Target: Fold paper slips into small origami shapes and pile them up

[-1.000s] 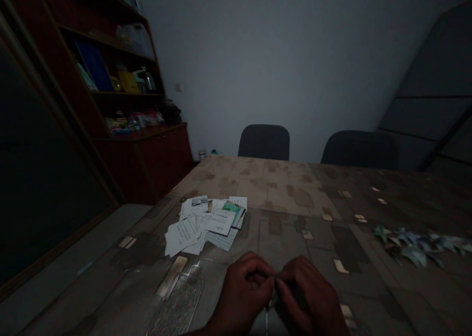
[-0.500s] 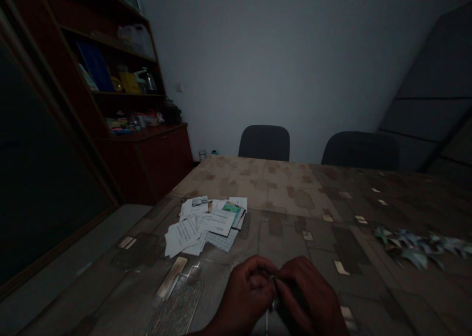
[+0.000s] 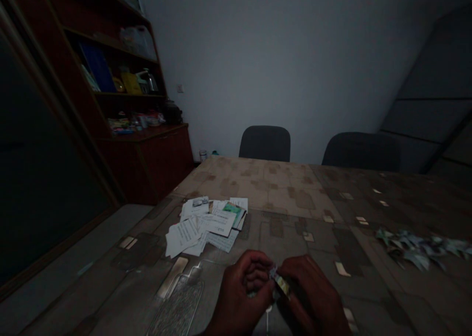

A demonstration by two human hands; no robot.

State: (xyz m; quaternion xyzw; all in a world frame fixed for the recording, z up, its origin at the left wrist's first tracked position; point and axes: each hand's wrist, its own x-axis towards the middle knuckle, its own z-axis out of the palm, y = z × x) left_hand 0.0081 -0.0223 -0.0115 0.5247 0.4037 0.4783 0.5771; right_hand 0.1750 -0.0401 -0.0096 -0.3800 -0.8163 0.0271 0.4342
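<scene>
Fingers (image 3: 260, 257) of both hands close narrowly on one small folded slip (image 3: 283, 286) in my head view. On my left hand (image 3: 238, 296), thumb and forefinger pinch the slip's left end, with the other fingers curled; a pale scrap (image 3: 251, 294) shows beneath them, and from this distance I cannot tell whether it belongs to the same piece. My right hand (image 3: 315, 292) holds the slip from the other side, though its back hides most of that grip from me. The slip, grey at one end and yellow beyond, is nearer the camera than the sheets (image 3: 217, 223) and to their right, over the table (image 3: 287, 198). Those printed sheets overlap in a loose heap, with a green patch (image 3: 231, 208) near their right edge. Well to the right of the sheets, I see pointed folded papers (image 3: 416, 250). Beyond the sheets on the right are two dark chairs (image 3: 264, 143) before a pale wall (image 3: 295, 56); beyond them on the left rises a red cabinet (image 3: 165, 154).
</scene>
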